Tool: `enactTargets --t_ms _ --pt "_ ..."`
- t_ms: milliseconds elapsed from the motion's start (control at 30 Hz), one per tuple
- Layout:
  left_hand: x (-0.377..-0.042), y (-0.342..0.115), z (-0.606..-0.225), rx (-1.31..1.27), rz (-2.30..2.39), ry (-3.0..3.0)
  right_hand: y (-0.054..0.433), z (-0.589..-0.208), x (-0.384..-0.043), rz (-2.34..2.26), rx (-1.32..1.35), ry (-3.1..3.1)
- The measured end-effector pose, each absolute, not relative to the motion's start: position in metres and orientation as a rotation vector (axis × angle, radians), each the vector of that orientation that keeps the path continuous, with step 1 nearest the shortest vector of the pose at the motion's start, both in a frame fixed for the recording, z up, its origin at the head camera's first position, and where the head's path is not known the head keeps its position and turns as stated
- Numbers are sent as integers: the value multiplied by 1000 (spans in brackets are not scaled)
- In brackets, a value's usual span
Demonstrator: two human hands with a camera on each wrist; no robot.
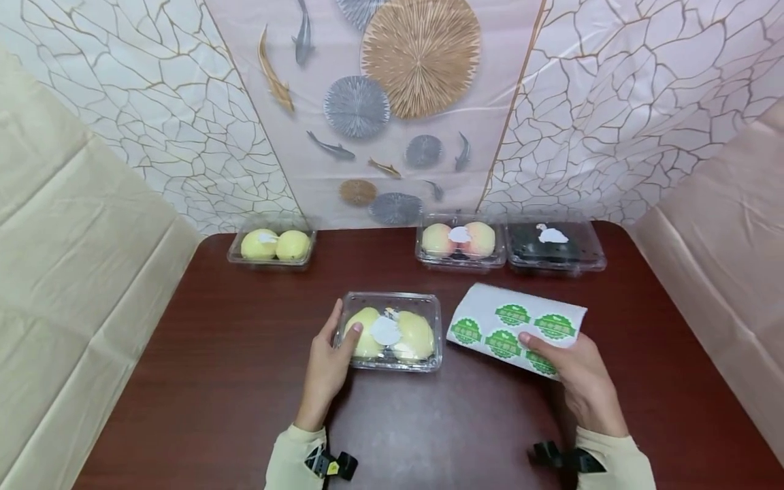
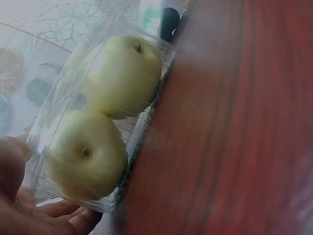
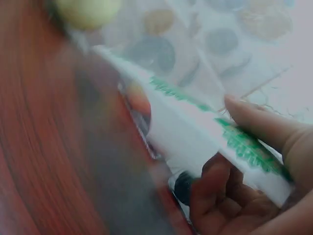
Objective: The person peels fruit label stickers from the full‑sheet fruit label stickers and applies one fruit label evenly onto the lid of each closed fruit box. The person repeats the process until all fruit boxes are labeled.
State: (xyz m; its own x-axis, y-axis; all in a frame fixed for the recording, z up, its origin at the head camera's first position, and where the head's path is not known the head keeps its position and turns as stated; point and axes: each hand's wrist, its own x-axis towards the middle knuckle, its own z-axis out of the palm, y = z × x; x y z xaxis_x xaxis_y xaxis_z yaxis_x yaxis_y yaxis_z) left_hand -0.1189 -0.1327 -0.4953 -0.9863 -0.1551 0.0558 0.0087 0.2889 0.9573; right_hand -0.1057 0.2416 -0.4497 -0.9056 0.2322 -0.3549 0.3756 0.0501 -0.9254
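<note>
My left hand [image 1: 327,367] grips the left end of a clear plastic fruit box [image 1: 436,340], thumb over the lid and fingers around the side. Two pale yellow pears [image 2: 122,73] sit inside it, and a white patch [image 1: 386,331] shows on its lid. In the left wrist view the box stands tilted, with fingers curled under its near end. To the right, my right hand [image 1: 588,374] pinches a white sheet of round green stickers [image 1: 513,314], thumb on the printed face and fingers behind. The right wrist view shows this sheet [image 3: 181,132] nearly edge-on, held off the table.
Along the back of the dark red table [image 1: 245,381] stand three more clear boxes: one with yellow fruit [image 1: 292,245] at left, one with peaches [image 1: 437,239], one with something dark green [image 1: 539,245] at right. A patterned cloth [image 1: 392,136] hangs behind; beige cloth walls flank both sides.
</note>
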Motion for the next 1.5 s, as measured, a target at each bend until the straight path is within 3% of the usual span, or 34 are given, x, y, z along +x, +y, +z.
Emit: enactTargets --t_ms 200,400,633,1000,1333,1500 --pt "-117 -131 -495 151 -1783 -2410 240 -439 -90 -2374 697 1900" --pt "-112 -118 -493 219 -1706 -2444 232 -422 -81 -2561 536 1760" --pt "-106 -106 -486 215 -1631 -2455 201 -418 -75 -2479 347 1706" --pt "-97 -106 -468 168 -1527 -2494 170 -429 -73 -2295 299 1753" --pt "-72 -71 -425 -567 -921 -2291 159 -432 -66 -2267 207 1710" --pt "-64 -57 -419 -749 -747 -2268 154 -432 -59 -2263 129 1685"
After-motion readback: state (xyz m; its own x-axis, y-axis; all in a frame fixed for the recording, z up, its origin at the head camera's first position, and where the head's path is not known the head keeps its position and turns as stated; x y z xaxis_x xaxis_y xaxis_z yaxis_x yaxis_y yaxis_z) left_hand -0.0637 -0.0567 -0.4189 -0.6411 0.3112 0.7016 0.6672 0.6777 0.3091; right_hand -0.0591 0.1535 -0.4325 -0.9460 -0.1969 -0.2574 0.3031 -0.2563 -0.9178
